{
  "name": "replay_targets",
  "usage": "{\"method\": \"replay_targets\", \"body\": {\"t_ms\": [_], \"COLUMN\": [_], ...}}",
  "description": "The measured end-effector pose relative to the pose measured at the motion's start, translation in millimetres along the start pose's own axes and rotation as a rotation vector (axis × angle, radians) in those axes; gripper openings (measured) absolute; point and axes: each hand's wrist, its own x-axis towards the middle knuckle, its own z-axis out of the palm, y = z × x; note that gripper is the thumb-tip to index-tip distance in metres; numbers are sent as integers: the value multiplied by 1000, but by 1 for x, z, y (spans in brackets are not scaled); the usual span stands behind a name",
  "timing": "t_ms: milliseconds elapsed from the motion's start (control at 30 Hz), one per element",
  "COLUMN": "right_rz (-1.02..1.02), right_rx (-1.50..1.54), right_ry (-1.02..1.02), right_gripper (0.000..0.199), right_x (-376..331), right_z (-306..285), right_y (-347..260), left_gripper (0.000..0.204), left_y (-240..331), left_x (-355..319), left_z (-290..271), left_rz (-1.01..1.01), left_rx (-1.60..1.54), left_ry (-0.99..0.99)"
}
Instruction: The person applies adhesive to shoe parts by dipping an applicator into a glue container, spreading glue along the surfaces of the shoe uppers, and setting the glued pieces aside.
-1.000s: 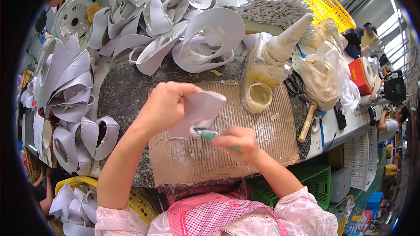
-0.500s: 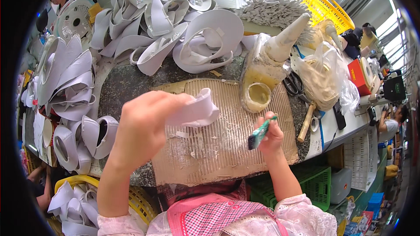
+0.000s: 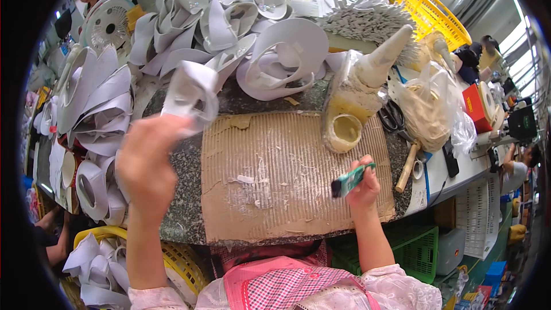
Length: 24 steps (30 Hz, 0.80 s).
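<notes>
Off the left edge of the cardboard, my left hand point(image 3: 146, 161), blurred by motion, pinches the lower edge of a white curved piece point(image 3: 192, 95) that looks like a shoe upper. The piece is raised in front of other white uppers point(image 3: 284, 57) heaped at the back. My right hand point(image 3: 365, 189) grips a small green brush point(image 3: 351, 180), its dark bristles pointing left over the right part of the ridged cardboard sheet point(image 3: 275, 195). White residue and a small white scrap point(image 3: 245, 179) lie on the cardboard. Just beyond the brush stands a glue-crusted, yellowish pot point(image 3: 346, 132) with an open round mouth.
More uppers stand stacked at left point(image 3: 94, 103) and fill a yellow basket point(image 3: 181, 261) below. Right of the pot are black scissors point(image 3: 393, 117), a wooden handle point(image 3: 407, 167) and a plastic bag point(image 3: 427, 103). A green crate point(image 3: 413, 250) sits under the table edge. Other people work nearby.
My left hand has carried the white upper left and away from me, off the cardboard. My right hand with the brush has shifted slightly right and nearer; the whole view has shifted a little.
</notes>
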Motion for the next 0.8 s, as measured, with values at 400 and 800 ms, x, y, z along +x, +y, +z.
{"method": "replay_targets", "body": {"t_ms": [400,800], "right_rz": [-321,-251], "right_rx": [-1326,-1496], "right_ry": [-81,0], "right_gripper": [10,8], "right_x": [69,85], "right_z": [105,103], "right_y": [62,76], "left_gripper": [15,25], "left_y": [69,49], "left_x": [-54,-92], "left_z": [71,66], "left_rz": [706,448], "left_rx": [188,4], "left_ry": [-558,-524]}}
